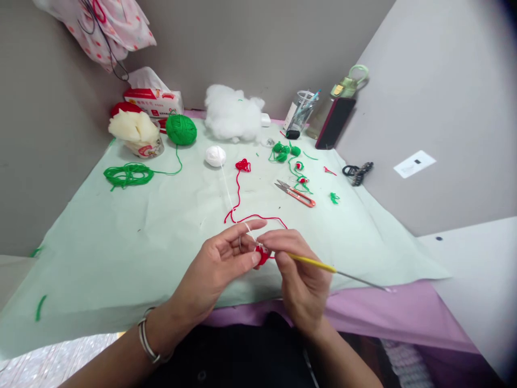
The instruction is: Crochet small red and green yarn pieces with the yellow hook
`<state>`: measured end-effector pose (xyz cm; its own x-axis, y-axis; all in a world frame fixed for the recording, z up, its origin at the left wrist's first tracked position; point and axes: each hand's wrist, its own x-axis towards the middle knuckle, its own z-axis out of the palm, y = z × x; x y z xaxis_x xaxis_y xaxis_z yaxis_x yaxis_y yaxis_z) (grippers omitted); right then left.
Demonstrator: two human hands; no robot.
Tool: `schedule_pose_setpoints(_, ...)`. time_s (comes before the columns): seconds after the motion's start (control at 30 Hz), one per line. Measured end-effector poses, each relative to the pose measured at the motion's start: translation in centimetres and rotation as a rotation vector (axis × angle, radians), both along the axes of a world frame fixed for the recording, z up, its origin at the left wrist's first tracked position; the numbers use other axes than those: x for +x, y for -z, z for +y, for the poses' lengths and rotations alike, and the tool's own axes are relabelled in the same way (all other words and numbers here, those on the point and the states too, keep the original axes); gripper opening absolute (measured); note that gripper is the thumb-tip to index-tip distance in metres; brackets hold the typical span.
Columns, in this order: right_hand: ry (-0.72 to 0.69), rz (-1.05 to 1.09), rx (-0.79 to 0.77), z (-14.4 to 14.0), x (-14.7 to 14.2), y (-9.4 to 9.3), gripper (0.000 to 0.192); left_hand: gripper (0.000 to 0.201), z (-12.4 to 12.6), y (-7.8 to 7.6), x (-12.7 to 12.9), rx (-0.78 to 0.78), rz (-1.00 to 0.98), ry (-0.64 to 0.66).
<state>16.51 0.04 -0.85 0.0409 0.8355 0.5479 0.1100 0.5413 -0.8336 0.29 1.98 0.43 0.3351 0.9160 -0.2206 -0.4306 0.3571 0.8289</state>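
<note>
My left hand [226,256] pinches a small red crochet piece [263,255] with white stitches at its top edge. White yarn [226,186] runs from a white ball [215,156] over my raised left index finger down to the piece. In my right hand [302,269] is a crochet hook [315,262] with a yellow grip, its metal shaft pointing to the right. The hook's working tip is hidden at the piece, between my fingers. Red yarn [258,216] trails from the piece across the cloth to a small red bundle [243,165].
Thread snips [297,194] lie right of the red bundle, near small green and red crochet pieces [301,175]. Behind stand a green yarn ball [181,130], white stuffing [232,113], a pen cup [299,112], a bottle [343,89] and a phone [335,124]. A tissue pack [155,102] sits back left.
</note>
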Motion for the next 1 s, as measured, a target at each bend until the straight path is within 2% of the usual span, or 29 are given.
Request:
schedule_pose_setpoints(0.13,0.104,-0.111,0.081,-0.2,-0.3,1.0,0.032,0.048,-0.2,0.2,0.5,0.0,0.037,-0.027)
schedule_pose_setpoints(0.2,0.159,-0.276,0.189,-0.4,-0.2,1.6,0.04,0.05,-0.2,0.4,0.7,-0.057,-0.017,-0.038)
schedule_pose_setpoints(0.27,0.184,-0.377,0.271,-0.5,0.0,1.9,0.045,0.045,-0.1,0.5,0.7,-0.149,-0.096,0.007)
schedule_pose_setpoints(0.3,0.185,-0.356,0.26,-0.5,0.1,1.9,0.043,0.042,0.0,0.6,0.6,-0.192,-0.13,0.041)
schedule_pose_setpoints(0.37,0.164,-0.157,0.139,-0.3,0.4,1.5,0.032,0.037,0.3,0.6,0.3,-0.233,-0.171,0.084)
schedule_pose_setpoints(0.43,0.09,0.095,-0.024,0.1,0.4,0.9,0.024,0.036,0.4,0.5,0.0,-0.212,-0.163,0.068)
schedule_pose_setpoints(0.5,0.005,0.222,-0.121,0.4,0.3,0.6,0.02,0.034,0.4,0.5,-0.1,-0.159,-0.101,0.027)
schedule_pose_setpoints(0.6,-0.042,0.148,-0.132,0.6,0.1,0.5,0.017,0.036,0.2,0.6,0.0,-0.06,0.004,0.007)
schedule_pose_setpoints(0.7,-0.041,0.086,-0.107,0.6,0.1,0.6,0.017,0.042,0.0,0.7,0.1,-0.026,0.057,0.021)
schedule_pose_setpoints(0.9,-0.051,0.11,-0.094,0.5,0.4,1.0,0.017,0.048,0.0,0.4,0.3,-0.111,-0.026,0.026)
schedule_pose_setpoints(1.0,-0.094,0.224,-0.134,0.6,0.4,1.2,0.016,0.051,0.1,0.4,0.1,-0.156,-0.102,0.058)
